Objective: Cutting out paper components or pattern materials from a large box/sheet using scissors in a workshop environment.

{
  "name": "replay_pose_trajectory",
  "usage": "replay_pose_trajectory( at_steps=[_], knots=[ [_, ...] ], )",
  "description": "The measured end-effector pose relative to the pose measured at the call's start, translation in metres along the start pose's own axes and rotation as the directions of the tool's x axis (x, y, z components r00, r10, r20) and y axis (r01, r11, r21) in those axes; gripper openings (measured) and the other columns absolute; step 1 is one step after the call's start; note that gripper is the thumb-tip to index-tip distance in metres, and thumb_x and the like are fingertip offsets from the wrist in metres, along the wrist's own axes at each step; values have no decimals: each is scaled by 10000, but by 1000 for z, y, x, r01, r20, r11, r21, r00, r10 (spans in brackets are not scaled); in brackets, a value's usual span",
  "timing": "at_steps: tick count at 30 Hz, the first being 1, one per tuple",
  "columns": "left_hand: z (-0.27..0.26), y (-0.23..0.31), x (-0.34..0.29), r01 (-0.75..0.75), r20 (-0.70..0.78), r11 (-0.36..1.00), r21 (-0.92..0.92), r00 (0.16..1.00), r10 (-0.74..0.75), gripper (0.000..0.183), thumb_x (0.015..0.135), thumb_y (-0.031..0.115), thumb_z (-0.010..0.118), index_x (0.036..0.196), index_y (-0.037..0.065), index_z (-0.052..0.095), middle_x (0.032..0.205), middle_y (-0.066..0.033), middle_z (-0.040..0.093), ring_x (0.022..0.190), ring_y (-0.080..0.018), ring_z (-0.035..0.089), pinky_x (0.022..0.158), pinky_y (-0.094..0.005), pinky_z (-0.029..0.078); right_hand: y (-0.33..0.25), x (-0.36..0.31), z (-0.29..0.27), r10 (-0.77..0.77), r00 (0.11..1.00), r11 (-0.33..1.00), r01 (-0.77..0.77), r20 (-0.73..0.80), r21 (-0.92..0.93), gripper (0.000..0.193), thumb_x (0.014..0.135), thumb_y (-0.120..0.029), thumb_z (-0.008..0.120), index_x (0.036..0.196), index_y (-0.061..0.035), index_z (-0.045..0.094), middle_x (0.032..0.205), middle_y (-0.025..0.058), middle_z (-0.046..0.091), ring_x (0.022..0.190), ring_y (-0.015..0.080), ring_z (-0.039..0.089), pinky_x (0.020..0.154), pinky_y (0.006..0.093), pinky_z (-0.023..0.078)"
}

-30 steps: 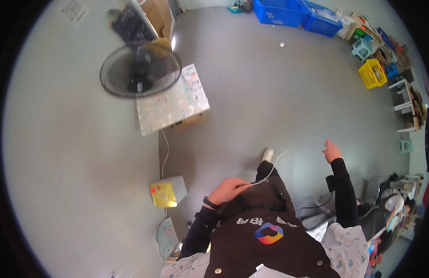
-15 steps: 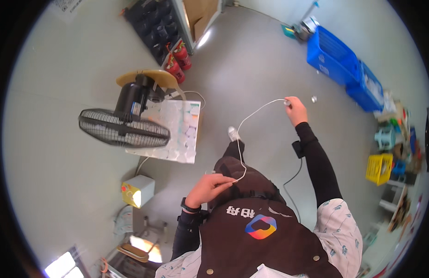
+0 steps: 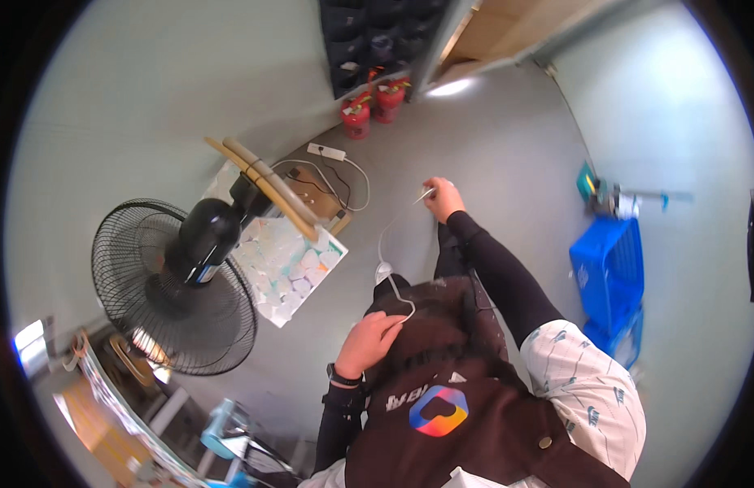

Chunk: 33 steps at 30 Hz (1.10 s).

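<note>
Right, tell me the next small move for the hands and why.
Probably draw the right hand slightly away from the left hand to take up slack: both hold the white cord, which bends loosely between them and, in view, crosses the white shoe.

White lettering [image 3: 405,398], creased and partly blurred, is running across the brown bib apron [image 3: 491,443], just above a multicoloured ring logo [image 3: 418,416]. Right of the apron, small blue-grey wordmarks [image 3: 592,416] are repeating over the white short sleeve [image 3: 568,370]. Ahead and left of the apron, the black electric fan [image 3: 212,232] is carrying a motor label [image 3: 206,273] too small for reading.
</note>
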<state>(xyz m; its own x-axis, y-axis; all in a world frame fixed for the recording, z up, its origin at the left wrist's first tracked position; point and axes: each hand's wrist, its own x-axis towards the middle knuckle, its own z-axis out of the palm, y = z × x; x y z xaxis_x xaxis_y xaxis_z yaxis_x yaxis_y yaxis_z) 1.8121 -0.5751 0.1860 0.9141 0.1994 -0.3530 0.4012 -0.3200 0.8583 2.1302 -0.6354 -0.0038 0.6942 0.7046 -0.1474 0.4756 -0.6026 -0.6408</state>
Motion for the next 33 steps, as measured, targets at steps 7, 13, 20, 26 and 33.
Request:
replay_pose_trajectory(
  at_steps=[7,13,20,26,33],
  knots=[
    [71,-7,118,257,-553,950,-177,772,-312,199,893,97,571,1074,75,650,788,-141,560,756,-343,562,664,-411,467,20,160,95,-82,954,997,78,287,27,297,748,-160,703,1022,-58,655,900,125,689,813,260,679,742,364,536],
    [110,-39,193,395,-740,842,-366,426,-521,202,907,66,554,1084,69,650,794,-145,584,707,-333,573,633,-402,468,14,264,202,-200,933,976,218,298,-27,297,736,-201,698,1003,-76,665,855,130,691,804,294,675,724,386,532],
    [100,-114,267,386,-787,793,-472,221,-576,196,910,42,544,1077,41,647,802,-123,570,695,-300,552,623,-385,454,51,340,295,-238,886,963,268,397,-21,249,739,-243,644,907,-60,657,824,161,673,831,347,655,750,438,518],
    [96,-101,264,457,-758,740,-493,192,-623,220,924,34,528,1101,49,657,772,-81,544,604,-191,489,551,-315,395,95,292,274,-103,846,980,175,523,-91,307,720,-325,722,902,-85,665,826,92,695,823,267,672,744,365,520],
    [88,-100,283,453,-750,713,-535,134,-648,223,925,32,523,1100,50,659,737,-73,508,583,-184,458,538,-313,377,88,325,280,-106,840,992,126,532,-1,316,737,-269,721,955,-51,651,855,101,703,809,232,684,737,340,528]
  ],
)
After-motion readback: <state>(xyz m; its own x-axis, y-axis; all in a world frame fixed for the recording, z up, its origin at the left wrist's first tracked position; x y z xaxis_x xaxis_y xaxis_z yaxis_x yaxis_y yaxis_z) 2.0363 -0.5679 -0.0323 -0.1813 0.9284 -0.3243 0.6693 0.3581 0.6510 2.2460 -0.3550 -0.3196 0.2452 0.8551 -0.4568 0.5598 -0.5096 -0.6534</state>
